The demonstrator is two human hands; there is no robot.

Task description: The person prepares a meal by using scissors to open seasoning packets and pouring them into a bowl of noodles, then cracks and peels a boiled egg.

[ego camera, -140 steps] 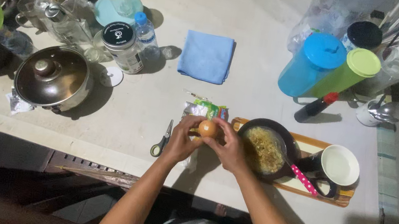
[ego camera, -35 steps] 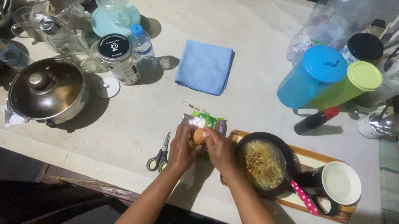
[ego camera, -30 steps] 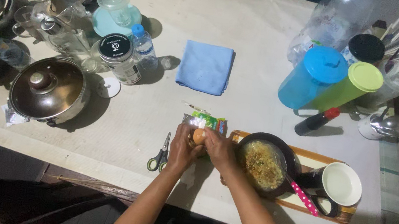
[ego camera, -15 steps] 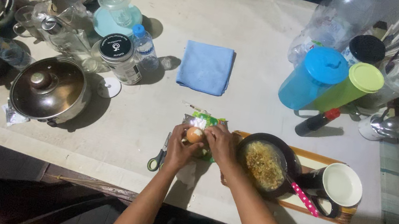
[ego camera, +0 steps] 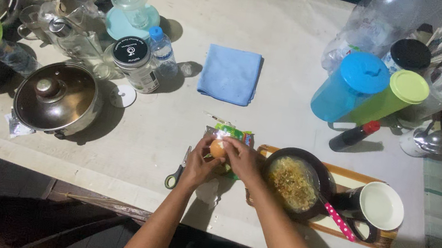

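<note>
Head view: left hand (ego camera: 199,164) and right hand (ego camera: 242,160) pinching a brown egg (ego camera: 218,149) between fingertips, above a green packet (ego camera: 232,136) near the table's (ego camera: 292,24) front edge. Scissors (ego camera: 177,171) just left of left hand. Tray (ego camera: 374,180) just right, bearing black bowl of noodles (ego camera: 293,181) (pink dotted handle sticking out) and white-lined mug (ego camera: 379,206). Farther back: blue cloth (ego camera: 231,75), lidded pot (ego camera: 56,97), blue tumbler (ego camera: 350,86), green tumbler (ego camera: 390,97), dark bottle (ego camera: 353,135). Nothing between hands and bowl.
</note>
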